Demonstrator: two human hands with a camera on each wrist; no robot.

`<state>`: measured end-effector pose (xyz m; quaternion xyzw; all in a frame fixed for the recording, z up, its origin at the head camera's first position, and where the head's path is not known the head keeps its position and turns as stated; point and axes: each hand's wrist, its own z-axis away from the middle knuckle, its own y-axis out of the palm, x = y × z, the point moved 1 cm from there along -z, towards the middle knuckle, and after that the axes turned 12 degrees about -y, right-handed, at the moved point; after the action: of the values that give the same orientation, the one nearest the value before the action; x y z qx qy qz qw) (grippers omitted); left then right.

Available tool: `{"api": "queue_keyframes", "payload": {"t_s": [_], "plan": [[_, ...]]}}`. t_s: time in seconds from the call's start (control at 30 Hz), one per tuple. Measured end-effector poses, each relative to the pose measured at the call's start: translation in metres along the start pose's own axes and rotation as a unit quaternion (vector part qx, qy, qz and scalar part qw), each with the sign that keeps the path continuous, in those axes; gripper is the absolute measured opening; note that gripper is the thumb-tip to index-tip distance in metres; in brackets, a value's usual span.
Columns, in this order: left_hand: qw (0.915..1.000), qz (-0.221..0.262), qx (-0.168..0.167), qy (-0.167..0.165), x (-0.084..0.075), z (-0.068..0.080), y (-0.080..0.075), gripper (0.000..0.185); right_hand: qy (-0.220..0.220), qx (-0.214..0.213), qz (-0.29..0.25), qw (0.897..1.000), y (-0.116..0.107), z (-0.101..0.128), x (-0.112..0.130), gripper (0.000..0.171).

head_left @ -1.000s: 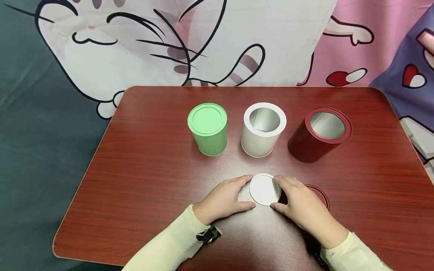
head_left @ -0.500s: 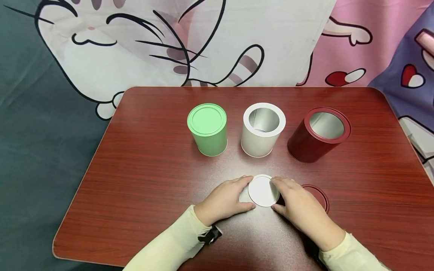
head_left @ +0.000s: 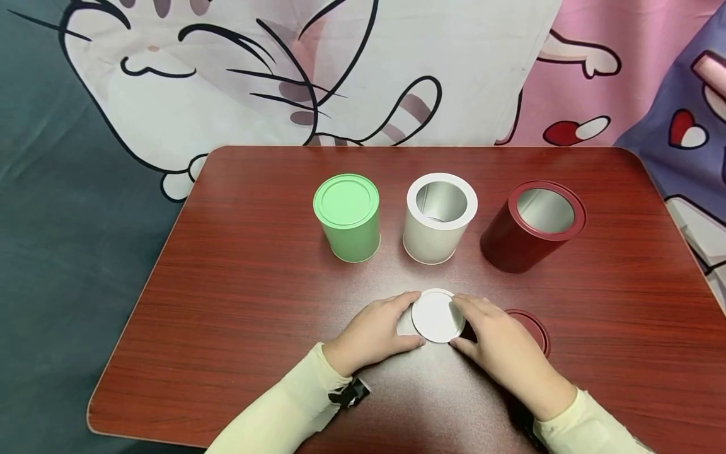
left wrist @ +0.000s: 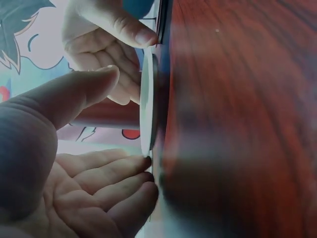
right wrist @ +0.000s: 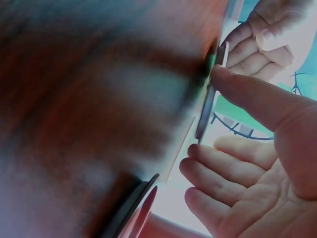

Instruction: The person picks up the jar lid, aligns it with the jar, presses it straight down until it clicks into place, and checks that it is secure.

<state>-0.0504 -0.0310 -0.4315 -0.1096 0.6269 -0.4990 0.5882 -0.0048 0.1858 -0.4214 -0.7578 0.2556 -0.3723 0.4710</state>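
White and round, the lid (head_left: pixel 437 316) sits near the front edge of the reddish wood-grain worktop (head_left: pixel 238 302), pinched between both hands. On its left rim the left hand (head_left: pixel 371 334) curls thumb and fingers; on its right rim the right hand (head_left: pixel 501 350) does likewise, partly covering a dark red lid (head_left: pixel 533 328). Toward the back edge stand a lidded green tin (head_left: pixel 347 217), an open white tin (head_left: pixel 439 217) and an open dark red tin (head_left: pixel 530 227).

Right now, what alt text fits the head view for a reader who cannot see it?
Left hand and right hand pinch a white lid on a red-brown table. Behind stand a lidded green tin, an open white tin and an open red tin.
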Motion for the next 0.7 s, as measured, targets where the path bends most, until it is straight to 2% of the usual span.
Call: {"api": "queue_keyframes", "payload": {"t_s": [0.43,0.7], "plan": [[0.9965,0.059,-0.056,0.019,0.0026,-0.0019,-0.0046,0.067,0.003,-0.058,-0.007,0.998,-0.0049,-0.002,-0.001,0.064],[0.9946,0.076,-0.068,0.022,0.0026,-0.0016,-0.0086,0.069,0.002,-0.086,-0.01,0.996,-0.0094,-0.0061,-0.0014,0.065]]}}
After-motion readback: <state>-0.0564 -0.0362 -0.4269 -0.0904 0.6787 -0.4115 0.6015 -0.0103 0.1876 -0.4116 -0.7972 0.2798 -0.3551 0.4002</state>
